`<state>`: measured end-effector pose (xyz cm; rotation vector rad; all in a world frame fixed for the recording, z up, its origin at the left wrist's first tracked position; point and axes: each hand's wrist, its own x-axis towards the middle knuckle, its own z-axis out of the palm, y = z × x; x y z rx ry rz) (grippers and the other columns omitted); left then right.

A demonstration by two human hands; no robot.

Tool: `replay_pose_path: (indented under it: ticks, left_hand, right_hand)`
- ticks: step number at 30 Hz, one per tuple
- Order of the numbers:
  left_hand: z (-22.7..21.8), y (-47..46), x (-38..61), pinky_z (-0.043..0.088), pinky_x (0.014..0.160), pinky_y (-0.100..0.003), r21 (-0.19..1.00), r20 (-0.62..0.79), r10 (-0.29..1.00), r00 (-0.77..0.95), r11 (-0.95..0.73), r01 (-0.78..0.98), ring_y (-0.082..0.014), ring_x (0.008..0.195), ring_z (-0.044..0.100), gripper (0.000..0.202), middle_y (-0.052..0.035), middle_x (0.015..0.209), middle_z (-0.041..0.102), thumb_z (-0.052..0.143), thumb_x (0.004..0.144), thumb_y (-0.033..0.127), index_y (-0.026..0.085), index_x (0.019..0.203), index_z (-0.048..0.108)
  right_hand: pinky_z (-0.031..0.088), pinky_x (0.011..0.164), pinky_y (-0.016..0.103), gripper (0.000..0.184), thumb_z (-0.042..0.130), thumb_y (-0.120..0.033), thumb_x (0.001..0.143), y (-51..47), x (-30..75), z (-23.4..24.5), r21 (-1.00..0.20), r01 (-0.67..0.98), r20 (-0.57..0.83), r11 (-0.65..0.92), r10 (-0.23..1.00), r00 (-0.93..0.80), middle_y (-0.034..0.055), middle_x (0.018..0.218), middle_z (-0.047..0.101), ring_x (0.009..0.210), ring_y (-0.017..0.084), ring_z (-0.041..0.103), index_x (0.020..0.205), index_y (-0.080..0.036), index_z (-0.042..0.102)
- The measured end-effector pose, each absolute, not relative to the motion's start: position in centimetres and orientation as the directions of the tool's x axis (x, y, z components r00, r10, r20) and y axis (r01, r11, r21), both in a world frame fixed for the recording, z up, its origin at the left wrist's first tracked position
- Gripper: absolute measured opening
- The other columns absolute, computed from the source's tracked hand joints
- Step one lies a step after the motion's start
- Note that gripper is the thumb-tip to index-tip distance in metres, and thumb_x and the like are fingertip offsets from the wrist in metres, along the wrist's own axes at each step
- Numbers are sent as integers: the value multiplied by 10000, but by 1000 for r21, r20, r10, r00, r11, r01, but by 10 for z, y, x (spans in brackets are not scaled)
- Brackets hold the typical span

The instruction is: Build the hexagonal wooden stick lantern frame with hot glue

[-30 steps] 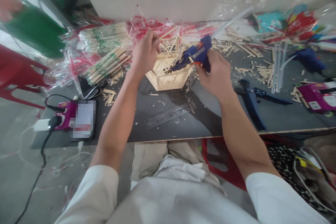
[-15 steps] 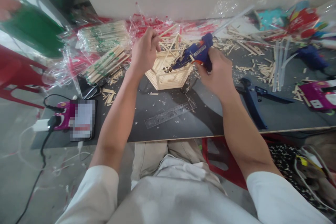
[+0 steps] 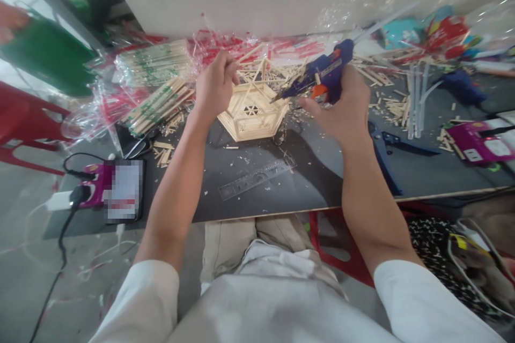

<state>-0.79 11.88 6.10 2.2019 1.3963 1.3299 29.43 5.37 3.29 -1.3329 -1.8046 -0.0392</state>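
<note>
My right hand is wrapped around the handle of a blue hot glue gun with an orange trigger. A glue stick runs out of its back end, and its nozzle points down left beside a hexagonal basket of stacked wooden sticks. Thin sticks rise above the basket, and a star-like pattern shows in its floor. At the left side of the basket, my left hand is closed in a pinch. A thin wooden stick juts out to the right from its fingertips, which are partly hidden.
A clear ruler lies in front of the basket. Blue cutters and clear glue sticks are at right, near a purple power strip. Bundled sticks and a phone are at left. Stick offcuts litter the table.
My right hand has lifted the glue gun up and to the right, drawing its nozzle back from inside the basket. My left hand stays beside the basket; the view has shifted slightly.
</note>
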Motion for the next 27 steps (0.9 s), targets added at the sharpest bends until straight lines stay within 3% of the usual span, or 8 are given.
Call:
replay_pose_path:
  ticks: [6,12,19,22,27]
  left_hand:
    - [57,124,-10,459,712,-373,635,565,815,128,-528,563,-212,709,657,260,-6,738,710,550,1018,477,303,824,546]
    - [55,126,-12,461,744,-374,640,560,820,121,-520,565,-206,749,656,292,-5,721,704,560,1014,533,291,850,564]
    - [57,127,-11,434,705,-422,605,584,801,128,-535,589,-236,697,633,276,-1,712,716,546,1018,494,313,809,546]
    - [57,127,-11,426,702,-402,607,574,808,132,-528,594,-195,674,593,281,19,719,720,564,1028,483,298,817,542]
    - [58,124,-10,430,723,-419,608,571,810,136,-528,593,-195,679,602,218,18,746,726,555,1023,344,292,816,517]
  right_hand:
    - [576,841,560,433,566,-711,950,53,295,35,-365,828,681,426,728,-74,110,1000,661,987,352,670,1080,-299,569]
    - [563,863,538,347,491,-612,1015,52,293,35,-365,826,652,431,751,-104,122,1071,632,1084,355,654,1131,-290,551]
    - [561,859,532,361,461,-625,1022,50,293,38,-356,837,643,416,759,-103,127,1090,622,1094,360,648,1142,-294,538]
    - [562,862,536,362,461,-632,1017,50,293,40,-374,827,627,420,772,-108,130,1090,623,1115,370,641,1146,-302,540]
    - [570,856,542,372,449,-647,1018,49,293,40,-366,830,637,422,763,-107,128,1073,632,1090,368,656,1142,-309,543]
